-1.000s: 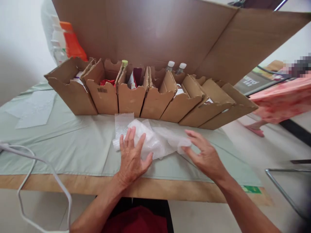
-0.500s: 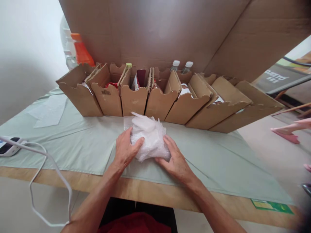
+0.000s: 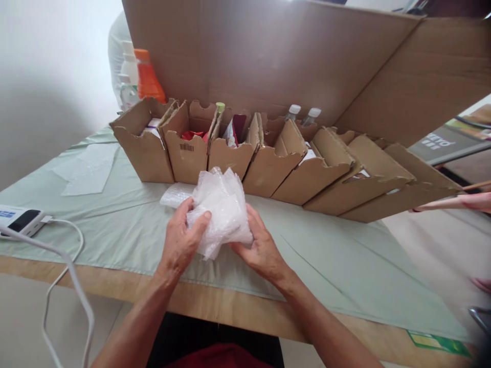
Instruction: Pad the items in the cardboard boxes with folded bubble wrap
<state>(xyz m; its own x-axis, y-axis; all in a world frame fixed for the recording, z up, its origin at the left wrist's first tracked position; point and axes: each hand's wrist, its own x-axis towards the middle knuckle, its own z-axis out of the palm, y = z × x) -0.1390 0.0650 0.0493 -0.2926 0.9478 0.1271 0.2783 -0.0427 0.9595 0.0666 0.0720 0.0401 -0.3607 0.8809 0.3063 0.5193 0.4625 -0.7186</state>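
Between my two hands is a bundle of bubble wrap, white and crumpled, its inside hidden. My left hand grips its left side, thumb on top. At the right side my right hand holds it, fingers behind and thumb along the lower edge. A flatter piece of bubble wrap lies on the cloth just left of the bundle; whether it is joined to it I cannot tell. Right behind the bundle stands a row of cardboard bins with various packets inside.
A pale green cloth covers the table. Flat white sheets lie at left, near a white power bank with a cable. Behind the bins stand an orange bottle, white-capped bottles and a cardboard panel. Another person's arm shows at right.
My hands have lifted and turned the bundle, so it stands more upright. The flat piece of bubble wrap now shows to its left. The camera view has shifted.
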